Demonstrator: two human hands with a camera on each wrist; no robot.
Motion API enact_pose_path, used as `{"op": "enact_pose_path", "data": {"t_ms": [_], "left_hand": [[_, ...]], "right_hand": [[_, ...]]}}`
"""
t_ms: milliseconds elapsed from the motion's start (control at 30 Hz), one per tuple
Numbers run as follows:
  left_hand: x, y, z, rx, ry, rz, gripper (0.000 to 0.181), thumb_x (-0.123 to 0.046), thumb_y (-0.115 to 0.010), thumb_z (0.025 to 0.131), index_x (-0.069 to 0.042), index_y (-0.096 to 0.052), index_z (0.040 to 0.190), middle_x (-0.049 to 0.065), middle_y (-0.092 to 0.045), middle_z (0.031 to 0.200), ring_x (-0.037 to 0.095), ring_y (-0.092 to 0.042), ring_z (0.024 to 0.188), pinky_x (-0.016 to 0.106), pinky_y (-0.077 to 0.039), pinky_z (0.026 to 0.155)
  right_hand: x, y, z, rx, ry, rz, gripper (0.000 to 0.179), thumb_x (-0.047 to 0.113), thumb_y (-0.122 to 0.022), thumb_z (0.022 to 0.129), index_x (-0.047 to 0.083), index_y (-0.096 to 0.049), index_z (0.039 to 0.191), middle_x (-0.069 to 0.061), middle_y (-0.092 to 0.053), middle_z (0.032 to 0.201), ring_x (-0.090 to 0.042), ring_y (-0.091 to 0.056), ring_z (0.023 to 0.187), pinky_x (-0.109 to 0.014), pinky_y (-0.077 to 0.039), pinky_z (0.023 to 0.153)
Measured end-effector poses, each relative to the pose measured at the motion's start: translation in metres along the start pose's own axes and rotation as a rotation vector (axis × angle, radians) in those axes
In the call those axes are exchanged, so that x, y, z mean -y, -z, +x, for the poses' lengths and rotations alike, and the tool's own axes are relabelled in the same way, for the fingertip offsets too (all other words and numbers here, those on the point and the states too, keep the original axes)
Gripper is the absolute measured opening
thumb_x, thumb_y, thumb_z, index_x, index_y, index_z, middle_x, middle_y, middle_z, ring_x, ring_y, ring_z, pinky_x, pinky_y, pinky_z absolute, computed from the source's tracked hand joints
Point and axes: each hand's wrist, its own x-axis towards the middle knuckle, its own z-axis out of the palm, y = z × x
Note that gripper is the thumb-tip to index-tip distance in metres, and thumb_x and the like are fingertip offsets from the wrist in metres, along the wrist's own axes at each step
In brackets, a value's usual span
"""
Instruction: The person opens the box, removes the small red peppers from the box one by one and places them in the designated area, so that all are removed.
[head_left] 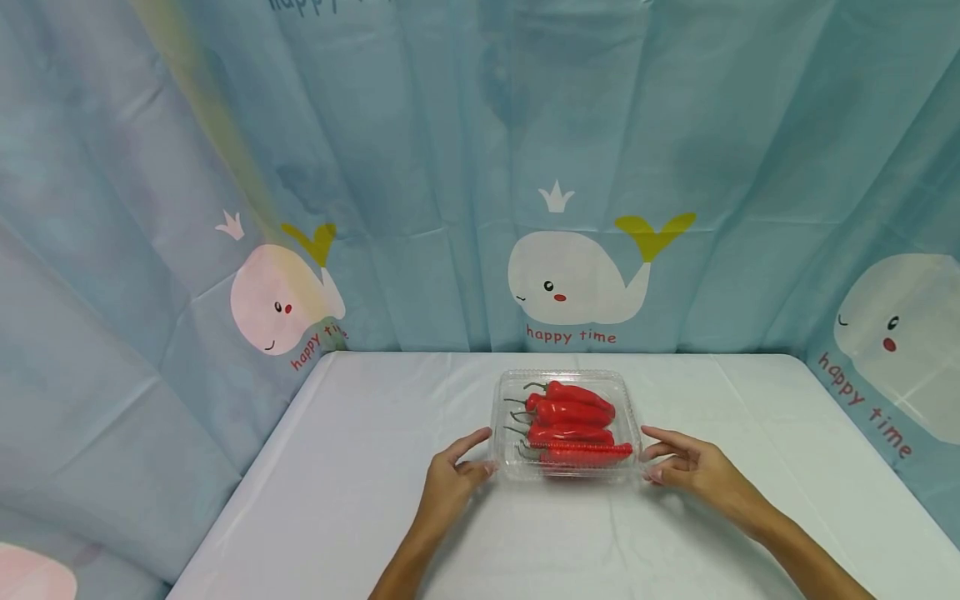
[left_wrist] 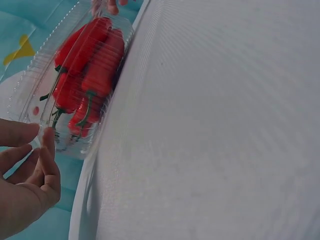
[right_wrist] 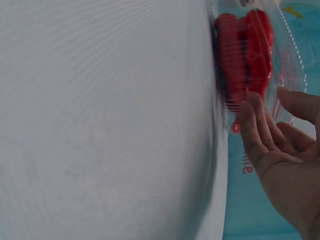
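Observation:
A clear plastic clamshell box [head_left: 498, 408] sits on the white table with several red peppers [head_left: 573, 413] inside. Their green stems point left in the head view. Ridged clear plastic covers the peppers, and the lid looks closed. At the box's left side is my left hand [head_left: 447, 487], its index finger and thumb spread apart at the edge. My right hand [head_left: 708, 477] is at the opposite side, fingertips by the wall and fingers loosely bent. In the left wrist view, the left fingertips [left_wrist: 47, 137] meet the box's corner. The right wrist view shows a gap between thumb and fingers.
A white cloth covers the table [head_left: 337, 500], whose back edge lies just behind the box. Blue curtains [head_left: 435, 167] printed with whales hang behind it and at both sides.

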Motion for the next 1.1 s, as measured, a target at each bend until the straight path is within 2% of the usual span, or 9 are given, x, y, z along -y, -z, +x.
{"op": "enact_pose_path", "data": {"t_ms": [200,433,633,967,1100], "left_hand": [[0.0009,-0.0006,0.0001,-0.022,-0.011,0.023,0.056,-0.003,-0.073,0.093,-0.007,-0.062,0.148,0.022,-0.078,0.114,0.02,-0.076,0.104,0.02,-0.056,0.082],[0.0017,0.0006,0.0014,-0.023,0.001,0.013,0.056,-0.003,-0.074,0.093,-0.008,-0.063,0.148,0.022,-0.076,0.12,0.023,-0.075,0.11,0.019,-0.056,0.084],[-0.0001,0.0006,-0.0004,-0.034,0.012,0.006,0.052,-0.008,-0.075,0.095,-0.007,-0.064,0.146,0.023,-0.078,0.112,0.024,-0.076,0.105,0.021,-0.054,0.082],[-0.0007,0.0008,0.0003,-0.031,0.009,-0.004,0.053,-0.01,-0.075,0.096,-0.006,-0.063,0.147,0.022,-0.078,0.112,0.027,-0.076,0.106,0.022,-0.052,0.08],[-0.0009,0.0024,0.0026,-0.038,0.004,0.037,0.05,-0.014,-0.074,0.097,-0.01,-0.065,0.146,0.02,-0.078,0.115,0.023,-0.076,0.103,0.024,-0.053,0.081]], "right_hand": [[-0.0009,-0.002,-0.0014,0.026,0.027,-0.036,0.065,0.008,-0.06,0.107,-0.005,-0.03,0.163,-0.034,-0.056,0.133,-0.029,-0.074,0.107,-0.039,-0.064,0.087],[-0.0021,-0.0053,-0.0003,0.007,0.055,-0.04,0.067,0.008,-0.056,0.108,0.002,-0.024,0.167,-0.035,-0.053,0.137,-0.03,-0.074,0.108,-0.041,-0.065,0.085],[-0.0014,-0.0064,-0.0003,0.026,0.061,-0.042,0.066,0.009,-0.054,0.11,-0.002,-0.021,0.166,-0.037,-0.053,0.138,-0.03,-0.073,0.11,-0.04,-0.064,0.086],[-0.0005,-0.0081,-0.0007,0.048,0.059,-0.036,0.064,0.009,-0.054,0.11,-0.007,-0.023,0.163,-0.038,-0.05,0.138,-0.028,-0.073,0.112,-0.042,-0.064,0.085],[0.0002,-0.0091,-0.0007,0.051,0.052,-0.035,0.064,0.009,-0.055,0.11,-0.008,-0.023,0.163,-0.038,-0.051,0.138,-0.028,-0.073,0.113,-0.042,-0.064,0.085]]}}
